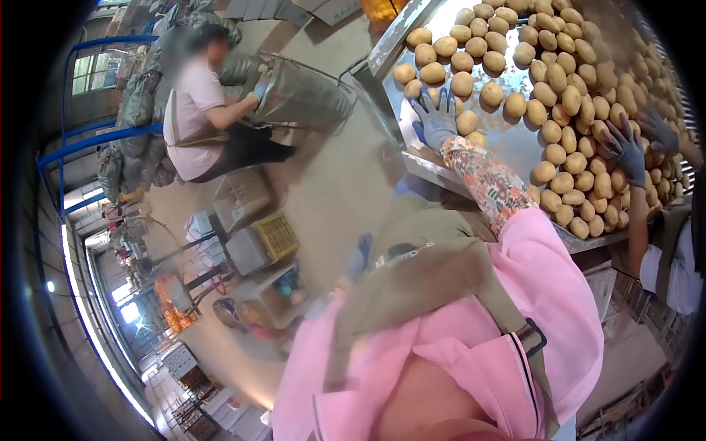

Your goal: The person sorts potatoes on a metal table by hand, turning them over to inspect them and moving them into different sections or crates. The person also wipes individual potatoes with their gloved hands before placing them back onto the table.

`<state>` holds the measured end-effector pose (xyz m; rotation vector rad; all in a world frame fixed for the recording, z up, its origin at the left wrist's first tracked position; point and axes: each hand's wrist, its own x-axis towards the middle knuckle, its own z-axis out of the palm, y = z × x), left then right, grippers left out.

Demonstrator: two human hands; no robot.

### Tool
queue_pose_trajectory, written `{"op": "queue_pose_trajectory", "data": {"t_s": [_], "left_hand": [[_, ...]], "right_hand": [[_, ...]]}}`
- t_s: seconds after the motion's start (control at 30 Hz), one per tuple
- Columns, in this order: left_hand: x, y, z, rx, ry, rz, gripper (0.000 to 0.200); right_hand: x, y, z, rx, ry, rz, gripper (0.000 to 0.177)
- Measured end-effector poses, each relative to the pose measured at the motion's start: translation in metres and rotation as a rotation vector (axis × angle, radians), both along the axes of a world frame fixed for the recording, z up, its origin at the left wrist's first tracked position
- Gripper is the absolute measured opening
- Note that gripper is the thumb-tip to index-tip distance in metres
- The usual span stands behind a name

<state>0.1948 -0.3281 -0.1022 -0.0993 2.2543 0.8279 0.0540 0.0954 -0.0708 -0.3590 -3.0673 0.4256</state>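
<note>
My right hand (pixel 437 117), in a grey-blue work glove with a floral oversleeve, reaches over the near edge of a metal sorting table (pixel 507 136). Its fingers are spread and lie at several loose potatoes (pixel 462 84), with some touching or just beside the fingertips. I cannot make out a potato gripped in it. Beside my apron on the left, low over the floor, my left hand (pixel 358 256) shows as a blurred blue glove. Motion smears its fingers. A dense heap of potatoes (pixel 581 95) covers the table's right part.
A co-worker's gloved hands (pixel 629 154) work among the potatoes at the right. Another person (pixel 202 110) sits by a large green bag (pixel 305 95) at the upper left. Plastic crates (pixel 246 250), a yellow basket (pixel 277 237) and a blue rail (pixel 103 140) stand on the left.
</note>
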Motion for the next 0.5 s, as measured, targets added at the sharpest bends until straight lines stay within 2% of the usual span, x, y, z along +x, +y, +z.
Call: {"op": "queue_pose_trajectory", "data": {"t_s": [0.03,0.1,0.13,0.17,0.2,0.27,0.33,0.4,0.5], "left_hand": [[-0.020,0.026,0.029,-0.066,0.000,-0.075,0.040],[-0.050,0.042,0.019,-0.110,0.003,-0.152,0.039],[-0.062,0.038,-0.017,-0.038,0.090,-0.071,0.031],[-0.076,0.042,-0.043,0.036,0.175,0.012,0.026],[-0.092,0.052,-0.050,0.059,0.172,0.009,0.026],[-0.133,0.080,-0.073,0.327,-0.051,0.121,0.024],[-0.167,0.115,-0.097,0.490,-0.207,0.196,0.023],[-0.177,0.149,-0.092,0.546,-0.336,0.227,0.023],[-0.174,0.191,-0.032,0.404,-0.375,0.064,0.026]], "right_hand": [[0.007,0.002,0.000,0.017,0.003,0.001,0.064],[0.026,0.006,0.002,0.018,0.017,0.079,0.052],[0.037,0.004,-0.002,0.033,0.109,0.064,0.043],[0.048,0.004,0.000,0.057,0.108,0.061,0.043],[0.060,0.003,0.002,0.031,0.079,0.051,0.043],[0.087,-0.004,0.004,0.025,0.040,0.034,0.043],[0.106,-0.006,0.003,-0.038,0.003,-0.103,0.045],[0.118,-0.009,0.006,-0.008,-0.040,-0.164,0.047],[0.135,-0.017,0.006,-0.012,-0.086,-0.284,0.051]]}}
